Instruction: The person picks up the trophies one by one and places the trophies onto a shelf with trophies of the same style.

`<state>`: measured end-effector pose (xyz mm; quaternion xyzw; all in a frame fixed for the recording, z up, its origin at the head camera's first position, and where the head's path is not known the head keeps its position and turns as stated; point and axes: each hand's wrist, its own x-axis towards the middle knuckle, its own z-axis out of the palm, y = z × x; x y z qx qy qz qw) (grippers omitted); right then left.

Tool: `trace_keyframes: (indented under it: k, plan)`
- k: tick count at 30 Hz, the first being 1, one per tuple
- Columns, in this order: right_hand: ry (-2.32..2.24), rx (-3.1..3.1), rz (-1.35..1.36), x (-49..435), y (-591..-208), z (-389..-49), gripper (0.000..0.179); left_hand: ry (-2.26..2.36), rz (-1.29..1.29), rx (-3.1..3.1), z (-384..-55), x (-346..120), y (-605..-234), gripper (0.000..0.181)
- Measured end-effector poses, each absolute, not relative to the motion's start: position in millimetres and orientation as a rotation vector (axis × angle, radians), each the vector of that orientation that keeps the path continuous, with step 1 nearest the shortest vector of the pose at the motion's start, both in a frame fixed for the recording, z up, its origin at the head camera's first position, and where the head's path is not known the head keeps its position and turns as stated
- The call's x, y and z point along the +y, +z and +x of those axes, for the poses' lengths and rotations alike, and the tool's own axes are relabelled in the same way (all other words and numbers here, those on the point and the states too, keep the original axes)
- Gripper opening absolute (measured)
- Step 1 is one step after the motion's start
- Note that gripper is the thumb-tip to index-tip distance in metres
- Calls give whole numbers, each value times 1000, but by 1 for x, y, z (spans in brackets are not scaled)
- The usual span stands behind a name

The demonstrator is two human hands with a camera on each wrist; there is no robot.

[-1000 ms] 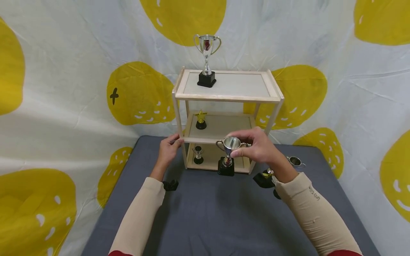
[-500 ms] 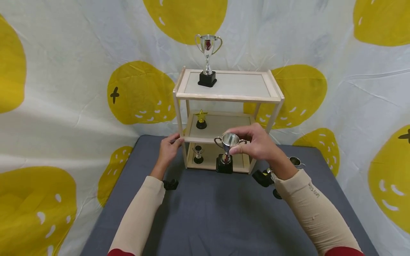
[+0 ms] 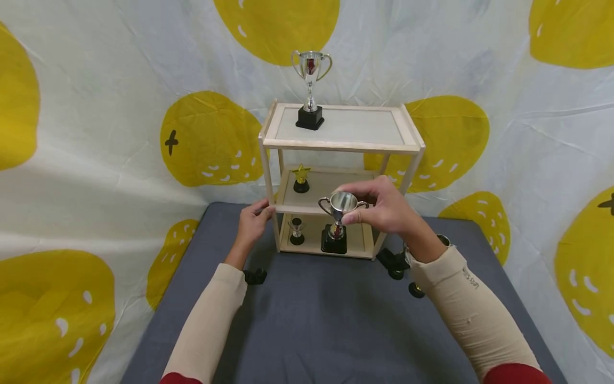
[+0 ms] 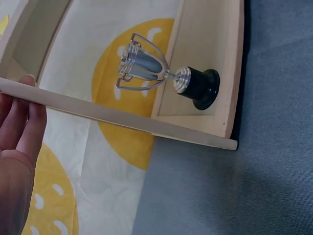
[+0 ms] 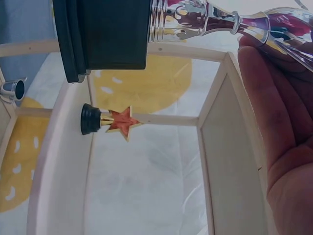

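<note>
The right hand point(image 3: 381, 207) holds a silver trophy point(image 3: 337, 229) in front of the wooden shelf point(image 3: 345, 145), its grip narrowed to a pinch at the lower part of the bowl, thumb against the metal. The trophy is upright, its two handles out to the sides and its square black base seen against the shelf's bottom tier point(image 3: 314, 229); how near the base is to that tier is hard to tell. The left hand point(image 3: 252, 224) holds the shelf's left front post point(image 4: 122, 118) beside the middle tier point(image 3: 331, 186), its grip bent around the wood with fingers reaching behind it.

On the shelf's top tier point(image 3: 364, 125), toward the left end, stands a tall silver cup point(image 3: 309, 88) on a black base. On the middle tier, also toward the left, is a gold star trophy point(image 3: 301, 178). Below it, on the left of the bottom tier, stands a small silver cup point(image 3: 297, 230).

The shelf stands on a grey-covered desk point(image 3: 307, 320). To the right of the shelf, a round black base point(image 3: 416, 290) shows beside the right sleeve point(image 3: 472, 314). Behind the shelf hangs a pale cloth point(image 3: 120, 80) with large yellow shapes.
</note>
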<state>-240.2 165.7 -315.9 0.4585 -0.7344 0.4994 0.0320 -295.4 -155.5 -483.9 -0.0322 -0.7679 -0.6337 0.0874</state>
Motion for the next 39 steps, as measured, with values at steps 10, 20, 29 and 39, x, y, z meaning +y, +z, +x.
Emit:
trace_keyframes:
  k: [10,20,29,39]
  plan:
    - [1549,-2245,1430,163,-309,-240,35,-1913,-102,-2284,-296,-156,-482,39]
    - [1571,-2207,1453,162,-304,-244,35,-1888,-137,-2273,-296,-155,-483,38]
    - [1555,-2176,1488,162,-297,-245,33,-1884,-113,-2287,-296,-156,-484,40]
    - [1559,-2142,1507,164,-290,-249,34,-1873,-111,-2287,-296,-156,-484,38]
